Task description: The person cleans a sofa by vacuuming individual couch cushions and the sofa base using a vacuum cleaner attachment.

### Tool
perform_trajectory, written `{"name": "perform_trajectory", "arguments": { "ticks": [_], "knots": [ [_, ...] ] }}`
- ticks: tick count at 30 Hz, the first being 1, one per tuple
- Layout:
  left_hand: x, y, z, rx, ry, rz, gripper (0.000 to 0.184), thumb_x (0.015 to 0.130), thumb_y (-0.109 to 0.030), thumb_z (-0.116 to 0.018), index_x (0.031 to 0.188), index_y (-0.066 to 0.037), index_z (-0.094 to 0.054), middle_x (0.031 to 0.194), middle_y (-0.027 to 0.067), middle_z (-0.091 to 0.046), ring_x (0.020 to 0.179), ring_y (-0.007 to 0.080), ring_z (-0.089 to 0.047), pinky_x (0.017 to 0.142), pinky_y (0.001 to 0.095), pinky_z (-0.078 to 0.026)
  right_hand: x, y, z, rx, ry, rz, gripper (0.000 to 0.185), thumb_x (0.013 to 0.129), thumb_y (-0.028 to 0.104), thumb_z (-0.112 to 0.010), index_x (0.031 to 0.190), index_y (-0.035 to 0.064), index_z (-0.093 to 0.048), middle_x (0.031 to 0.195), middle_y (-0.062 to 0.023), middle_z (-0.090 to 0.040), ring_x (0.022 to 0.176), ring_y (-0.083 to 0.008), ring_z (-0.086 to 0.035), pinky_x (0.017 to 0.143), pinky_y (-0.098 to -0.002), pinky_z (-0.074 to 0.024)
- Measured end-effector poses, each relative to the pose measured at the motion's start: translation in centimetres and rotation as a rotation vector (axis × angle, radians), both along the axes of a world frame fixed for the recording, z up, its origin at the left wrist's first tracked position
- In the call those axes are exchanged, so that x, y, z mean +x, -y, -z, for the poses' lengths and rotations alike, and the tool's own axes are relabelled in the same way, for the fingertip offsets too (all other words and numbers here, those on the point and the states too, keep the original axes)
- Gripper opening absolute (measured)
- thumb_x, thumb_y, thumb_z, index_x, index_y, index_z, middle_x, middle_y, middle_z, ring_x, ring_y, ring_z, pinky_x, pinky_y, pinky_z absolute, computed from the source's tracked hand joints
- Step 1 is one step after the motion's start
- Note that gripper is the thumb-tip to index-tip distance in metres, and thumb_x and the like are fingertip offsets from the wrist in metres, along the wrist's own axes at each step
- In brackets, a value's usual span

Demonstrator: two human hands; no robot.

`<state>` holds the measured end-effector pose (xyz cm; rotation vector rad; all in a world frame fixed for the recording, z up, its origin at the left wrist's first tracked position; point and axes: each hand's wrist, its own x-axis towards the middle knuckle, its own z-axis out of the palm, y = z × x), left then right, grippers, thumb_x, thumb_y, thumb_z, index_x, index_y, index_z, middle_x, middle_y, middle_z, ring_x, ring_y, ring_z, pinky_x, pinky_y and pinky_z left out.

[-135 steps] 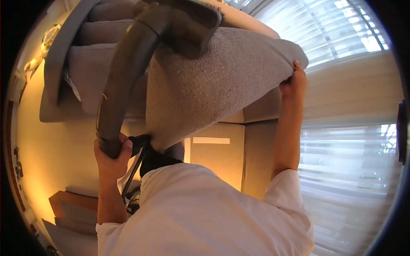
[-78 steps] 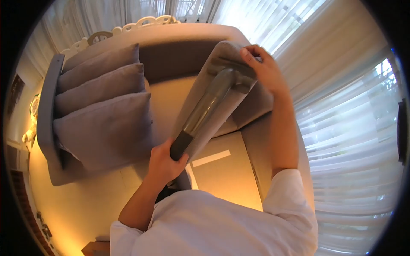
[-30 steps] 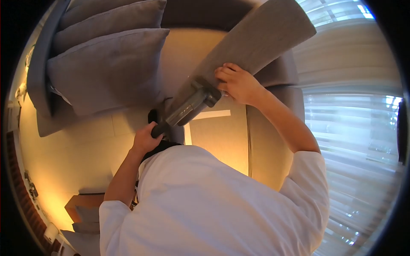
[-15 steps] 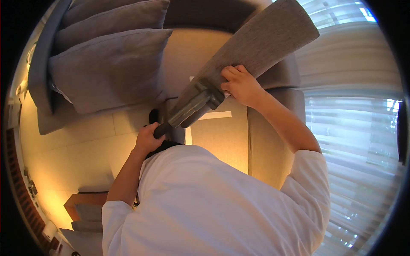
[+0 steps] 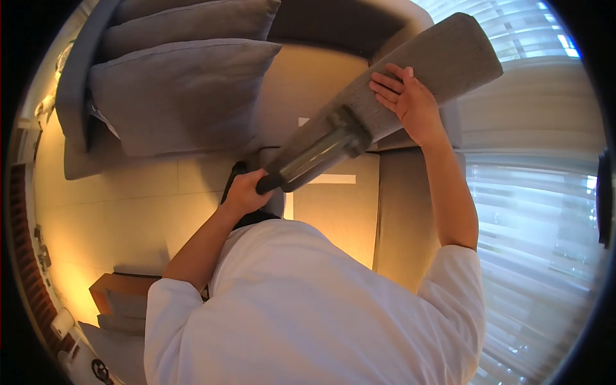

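My left hand [image 5: 247, 194] is closed around the dark handle of a handheld vacuum cleaner [image 5: 316, 156], which has a see-through body and a wide head. That head, somewhat blurred, lies against the long grey sofa cushion [image 5: 452, 54], which is tilted across the sofa. Farther up the cushion, my right hand [image 5: 410, 106] rests on its surface with the fingers stretched out and apart from the vacuum head. The vacuum hides part of the cushion's lower end.
Several grey pillows [image 5: 183, 96] lean on the sofa at the left. White strips [image 5: 330, 179] show on the sofa base [image 5: 343, 212]. Sheer curtains and blinds [image 5: 532, 218] cover the window at the right. A wooden-framed chair [image 5: 106, 295] stands at the lower left.
My left hand and the vacuum have moved up and to the right. My right hand has shifted up the cushion, its curled fingers now straightened. The view has shifted slightly.
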<state>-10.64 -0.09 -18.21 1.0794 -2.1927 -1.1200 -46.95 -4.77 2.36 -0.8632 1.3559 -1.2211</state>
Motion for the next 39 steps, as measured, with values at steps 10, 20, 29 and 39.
{"name": "perform_trajectory", "arguments": {
  "ticks": [10, 20, 29, 39],
  "knots": [
    [14.2, 0.8, 1.8, 0.209, 0.345, -0.207, 0.028, 0.072, -0.021, -0.073, 0.096, -0.008, -0.069, 0.077, 0.0181, -0.069, 0.079, 0.0392, -0.069, 0.072, 0.0435, -0.054, 1.8, -0.3, -1.0, 0.038, -0.129, -0.084, 0.066, 0.106, 0.041, -0.047, 0.148, -0.007, -0.03, 0.144, -0.0272, -0.046, 0.136, -0.0337, -0.047, 0.114, -0.0427, -0.038],
    [2.9, 3.8, 0.8, 0.164, -0.005, -0.054, 0.044, 0.074, -0.024, -0.076, 0.112, -0.005, -0.065, 0.095, 0.0234, -0.069, 0.091, 0.0423, -0.066, 0.081, 0.0466, -0.054, -0.1, 0.3, -2.2, 0.033, 0.054, 0.033, 0.079, 0.104, 0.053, -0.042, 0.148, -0.0114, -0.027, 0.142, -0.0278, -0.048, 0.131, -0.0348, -0.051, 0.109, -0.0418, -0.0407],
    [14.9, 1.8, 2.1, 0.28, 0.312, -0.148, 0.034, 0.07, -0.024, -0.078, 0.099, -0.009, -0.066, 0.081, 0.0179, -0.069, 0.08, 0.0409, -0.067, 0.073, 0.0472, -0.053, 0.1, 0.2, -0.9, 0.018, -0.054, 0.002, 0.076, 0.105, 0.053, -0.037, 0.147, -0.0102, -0.03, 0.14, -0.0278, -0.051, 0.129, -0.0356, -0.054, 0.111, -0.044, -0.0401],
    [-1.1, 4.7, -3.5, -0.133, 0.013, -0.03, 0.034, 0.069, -0.019, -0.078, 0.098, -0.007, -0.065, 0.082, 0.0201, -0.067, 0.081, 0.0414, -0.066, 0.07, 0.0465, -0.053, 0.5, 2.1, -4.1, -0.134, -0.518, 0.185, 0.062, 0.102, 0.043, -0.054, 0.14, -0.0048, -0.045, 0.131, -0.0208, -0.06, 0.122, -0.031, -0.059, 0.099, -0.0407, -0.0467]
  ]
}}
